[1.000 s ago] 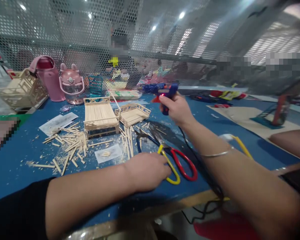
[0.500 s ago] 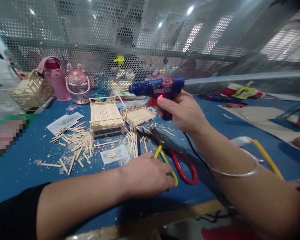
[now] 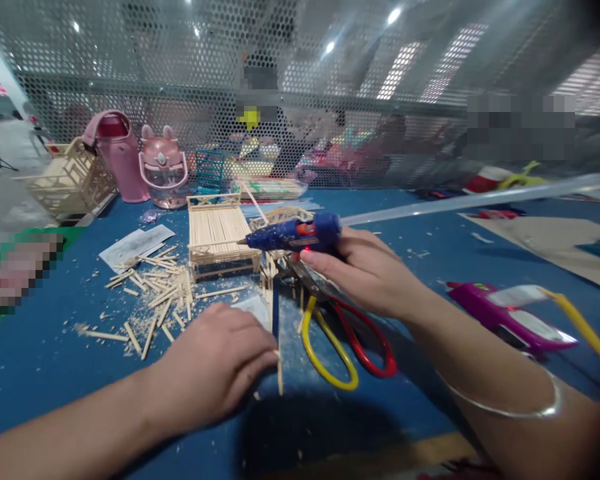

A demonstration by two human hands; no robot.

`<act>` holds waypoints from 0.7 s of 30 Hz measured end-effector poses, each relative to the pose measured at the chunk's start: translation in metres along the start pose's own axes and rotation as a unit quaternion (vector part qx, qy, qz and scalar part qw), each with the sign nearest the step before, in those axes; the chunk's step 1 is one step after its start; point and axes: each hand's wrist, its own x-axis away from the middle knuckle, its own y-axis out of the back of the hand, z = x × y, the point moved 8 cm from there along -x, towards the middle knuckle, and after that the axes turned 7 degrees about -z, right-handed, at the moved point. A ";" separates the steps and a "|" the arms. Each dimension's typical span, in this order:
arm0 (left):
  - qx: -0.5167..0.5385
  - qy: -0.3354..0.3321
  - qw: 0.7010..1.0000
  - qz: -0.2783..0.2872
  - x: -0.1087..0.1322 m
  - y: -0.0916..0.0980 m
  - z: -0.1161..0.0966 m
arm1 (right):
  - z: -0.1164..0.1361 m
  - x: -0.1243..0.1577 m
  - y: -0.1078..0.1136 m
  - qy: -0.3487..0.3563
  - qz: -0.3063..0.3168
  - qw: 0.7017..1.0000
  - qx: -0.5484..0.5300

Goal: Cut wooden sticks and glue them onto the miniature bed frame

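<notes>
My right hand (image 3: 367, 273) grips a blue hot-glue gun (image 3: 293, 235) with a red light lit, its nozzle pointing left toward a small bed frame made of wooden sticks (image 3: 220, 233). A long clear glue stick (image 3: 480, 199) juts out of the gun's back to the right. My left hand (image 3: 220, 363) lies palm down on the blue table (image 3: 40, 347), fingers curled over a thin wooden stick (image 3: 279, 370) and a paper scrap. Scissors with a yellow and a red handle (image 3: 345, 343) lie between my hands.
Loose sticks and sawdust (image 3: 153, 293) lie left of the bed frame; a second stick frame (image 3: 280, 217) is behind the gun. A pink bottle (image 3: 117, 157), pink cup (image 3: 164, 167) and stick basket (image 3: 73, 177) stand back left. A magenta tool (image 3: 510, 317) lies right. Mesh screen (image 3: 300, 93) behind.
My right hand has brought the glue gun down and toward me, nozzle now near the stick frames. My left hand slid left off the scissors onto a stick and paper.
</notes>
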 end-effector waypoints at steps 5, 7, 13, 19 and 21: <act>0.033 0.086 0.994 -0.051 0.013 0.018 0.031 | -0.002 0.006 -0.012 -0.009 0.020 0.999 0.026; 0.042 0.088 0.994 -0.056 0.013 0.017 0.033 | -0.002 0.007 -0.015 -0.008 0.030 0.999 0.035; 0.070 0.084 0.993 -0.052 0.011 0.010 0.029 | 0.001 0.006 -0.018 0.003 0.024 0.999 0.038; 0.061 0.084 0.993 -0.053 0.011 0.011 0.030 | -0.002 0.007 -0.017 -0.012 0.023 0.999 0.046; 0.059 0.085 0.993 -0.053 0.011 0.011 0.031 | -0.001 0.007 -0.017 -0.011 0.022 0.999 0.037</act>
